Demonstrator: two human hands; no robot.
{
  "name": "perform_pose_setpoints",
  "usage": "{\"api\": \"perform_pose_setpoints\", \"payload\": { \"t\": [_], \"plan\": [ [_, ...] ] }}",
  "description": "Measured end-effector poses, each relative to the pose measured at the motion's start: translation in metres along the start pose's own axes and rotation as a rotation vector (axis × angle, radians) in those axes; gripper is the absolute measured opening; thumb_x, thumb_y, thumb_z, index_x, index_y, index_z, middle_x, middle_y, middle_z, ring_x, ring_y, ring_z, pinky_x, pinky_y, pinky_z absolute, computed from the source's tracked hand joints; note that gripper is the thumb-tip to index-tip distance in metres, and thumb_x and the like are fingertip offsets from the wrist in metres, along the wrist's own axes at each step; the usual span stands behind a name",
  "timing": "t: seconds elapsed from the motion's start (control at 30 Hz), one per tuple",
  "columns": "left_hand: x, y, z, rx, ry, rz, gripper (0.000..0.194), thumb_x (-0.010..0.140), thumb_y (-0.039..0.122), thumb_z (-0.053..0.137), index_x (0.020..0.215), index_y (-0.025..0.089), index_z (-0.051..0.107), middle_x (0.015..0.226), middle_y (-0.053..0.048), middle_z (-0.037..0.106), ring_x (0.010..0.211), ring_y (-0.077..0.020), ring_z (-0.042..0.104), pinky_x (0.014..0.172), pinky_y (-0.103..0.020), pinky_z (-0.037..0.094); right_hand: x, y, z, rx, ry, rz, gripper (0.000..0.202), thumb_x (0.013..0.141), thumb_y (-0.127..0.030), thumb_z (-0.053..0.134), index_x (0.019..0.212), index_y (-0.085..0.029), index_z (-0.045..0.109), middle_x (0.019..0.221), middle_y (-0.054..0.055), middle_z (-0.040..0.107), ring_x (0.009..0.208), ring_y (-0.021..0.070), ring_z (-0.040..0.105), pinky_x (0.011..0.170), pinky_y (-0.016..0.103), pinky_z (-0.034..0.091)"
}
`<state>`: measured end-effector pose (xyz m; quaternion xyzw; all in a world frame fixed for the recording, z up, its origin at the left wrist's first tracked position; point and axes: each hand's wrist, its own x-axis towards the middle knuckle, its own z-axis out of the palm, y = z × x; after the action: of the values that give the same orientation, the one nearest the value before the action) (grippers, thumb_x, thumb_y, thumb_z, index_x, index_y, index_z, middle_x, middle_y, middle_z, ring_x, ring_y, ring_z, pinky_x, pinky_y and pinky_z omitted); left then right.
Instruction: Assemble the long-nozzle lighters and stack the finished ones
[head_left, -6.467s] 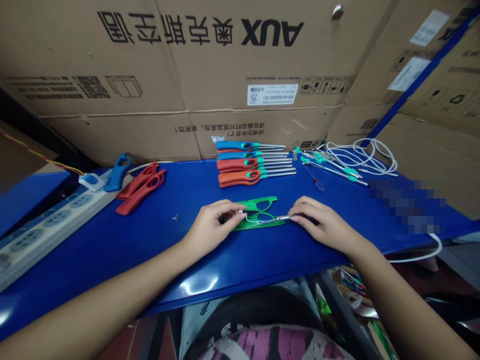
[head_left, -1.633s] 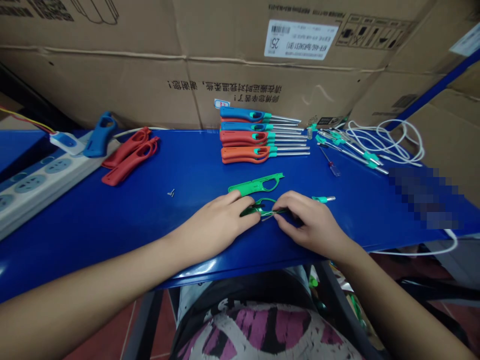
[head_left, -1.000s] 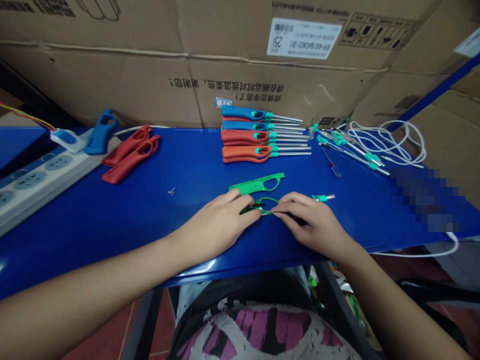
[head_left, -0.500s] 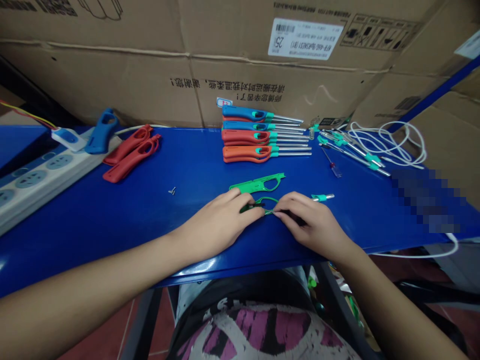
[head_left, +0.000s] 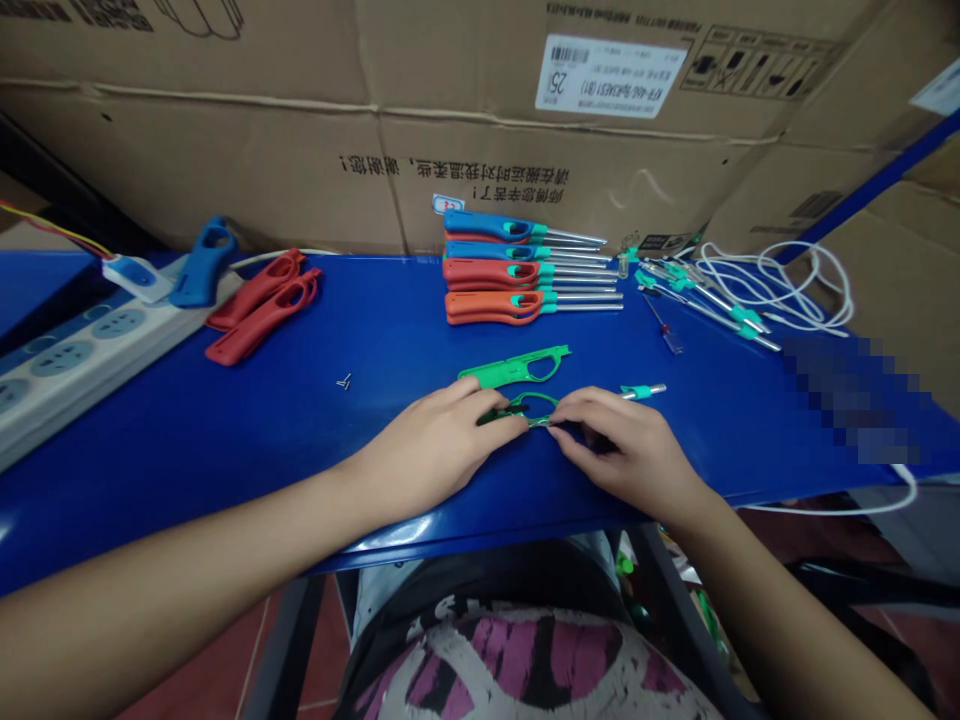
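A green lighter housing half [head_left: 537, 399] with a ring-shaped opening lies low over the table between my hands. My left hand [head_left: 454, 440] is closed on its handle end, thumb and fingers covering much of it. At the ring's other end, my right hand [head_left: 611, 435] pinches with thumb and index finger; whether a small part sits in that pinch is hidden. Just behind them rests a second green housing half [head_left: 517, 369]. A metal lighter tube with a turquoise piece [head_left: 641, 391] shows beyond my right hand's knuckles, partly covered.
Assembled lighters [head_left: 491, 307] in blue, red and orange are stacked at the back. Loose metal tubes [head_left: 724, 295], a small screwdriver [head_left: 670, 337] and a white cable [head_left: 795, 300] lie right. Screws [head_left: 343, 381], red housing pieces [head_left: 262, 315] and a power strip [head_left: 90, 345] are left.
Both hands stay nearly in place on the green housing half. My right hand's fingers have shifted very slightly, and the tube beside it has moved a little.
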<state>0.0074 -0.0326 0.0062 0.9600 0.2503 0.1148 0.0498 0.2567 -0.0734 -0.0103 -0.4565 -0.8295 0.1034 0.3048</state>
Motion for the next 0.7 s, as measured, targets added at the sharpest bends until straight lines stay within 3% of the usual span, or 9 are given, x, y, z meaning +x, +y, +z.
{"api": "perform_pose_setpoints", "payload": {
  "t": [0.13, 0.47, 0.7],
  "plan": [
    [-0.0007, -0.0007, -0.0002, 0.002, 0.005, 0.002, 0.032, 0.101, 0.019, 0.047, 0.129, 0.023, 0.062, 0.116, -0.010, 0.066, 0.105, -0.0248, 0.057, 0.090, -0.040, 0.055, -0.0003, -0.0006, -0.0002, 0.005, 0.014, -0.003, 0.011, 0.093, -0.021, 0.061, 0.101, -0.022, 0.069, 0.102, 0.005, 0.073, 0.071, 0.0122, 0.064, 0.066, 0.027, 0.052],
    [-0.0013, -0.0016, 0.0019, 0.008, 0.059, 0.043, 0.031, 0.102, 0.019, 0.048, 0.128, 0.021, 0.064, 0.118, -0.009, 0.068, 0.107, -0.0240, 0.059, 0.094, -0.040, 0.055, -0.0014, 0.0015, -0.0002, -0.085, -0.033, -0.018, 0.015, 0.094, -0.025, 0.061, 0.105, -0.023, 0.071, 0.107, 0.007, 0.070, 0.088, 0.0175, 0.069, 0.078, 0.031, 0.056],
    [-0.0014, -0.0012, 0.0002, 0.002, 0.061, 0.036, 0.031, 0.101, 0.019, 0.049, 0.129, 0.020, 0.064, 0.119, -0.010, 0.068, 0.107, -0.0243, 0.059, 0.092, -0.040, 0.055, -0.0009, -0.0003, 0.0000, -0.083, -0.046, -0.007, 0.018, 0.093, -0.026, 0.063, 0.110, -0.023, 0.065, 0.108, 0.006, 0.070, 0.087, 0.0172, 0.069, 0.072, 0.029, 0.055]
  ]
}}
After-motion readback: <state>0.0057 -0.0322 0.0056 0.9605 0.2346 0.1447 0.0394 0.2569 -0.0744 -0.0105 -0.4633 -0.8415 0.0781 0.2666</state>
